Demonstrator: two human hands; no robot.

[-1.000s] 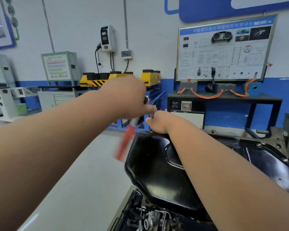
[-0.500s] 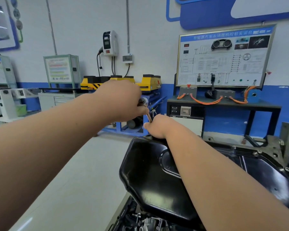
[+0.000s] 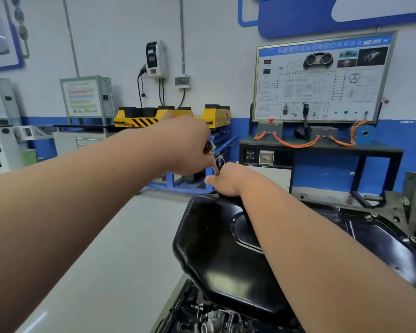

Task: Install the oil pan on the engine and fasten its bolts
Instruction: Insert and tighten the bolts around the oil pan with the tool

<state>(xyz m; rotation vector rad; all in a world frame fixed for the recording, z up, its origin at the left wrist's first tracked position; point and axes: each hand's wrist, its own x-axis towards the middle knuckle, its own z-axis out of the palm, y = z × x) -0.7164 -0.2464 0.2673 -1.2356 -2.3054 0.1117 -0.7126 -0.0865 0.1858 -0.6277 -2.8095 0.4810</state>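
A glossy black oil pan (image 3: 228,265) lies on top of the engine (image 3: 209,320), its flange and bolts (image 3: 374,215) visible at the right. My left hand (image 3: 187,147) grips the head of a ratchet wrench (image 3: 209,148) above the pan's far edge; the tool's thin shaft (image 3: 216,168) runs down from it. My right hand (image 3: 226,180) rests at the pan's far rim, fingers curled around the lower end of the shaft. The bolt under it is hidden.
A metal engine-stand bracket (image 3: 404,203) rises at the right. Beyond the pan stand a black bench with a wiring training board (image 3: 322,78), a yellow lift unit (image 3: 173,116) and cabinets (image 3: 87,97) along the wall. Grey floor (image 3: 106,260) spreads to the left.
A second ago an orange-red handle swung blurred below my left hand; it is now out of sight behind the hand. Both hands stay at the pan's far rim.
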